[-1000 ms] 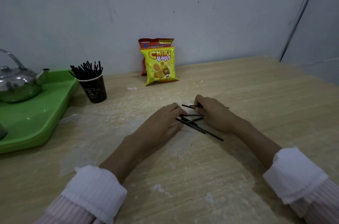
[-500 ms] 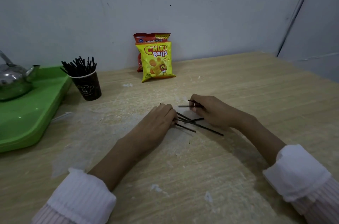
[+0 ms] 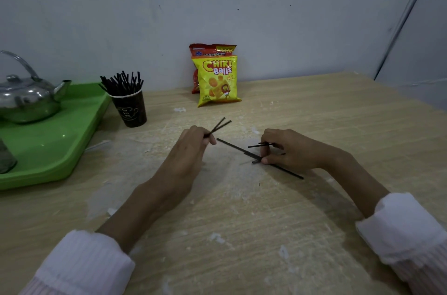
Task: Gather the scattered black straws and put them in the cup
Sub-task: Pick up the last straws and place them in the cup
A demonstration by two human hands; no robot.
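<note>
The left hand (image 3: 191,152), flat on the pale wooden table (image 3: 242,234) half a second ago, now pinches two thin black plastic straws (image 3: 219,125) lifted clear, tips fanned toward the wall. The right hand (image 3: 292,149) sits apart, curled fingers pinching further straws (image 3: 256,145), number unclear, one fingertip touching one long straw (image 3: 238,149) lying flat. Beyond, left, one dark paper cup (image 3: 132,111) holds a bundle, just beside the green plastic tray (image 3: 72,169)

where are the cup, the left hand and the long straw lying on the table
cup (image 3: 131,111): head view, on its dark side wall
left hand (image 3: 191,149): head view, on the back of the hand
long straw (image 3: 238,149): head view, on its bare left stretch
</note>
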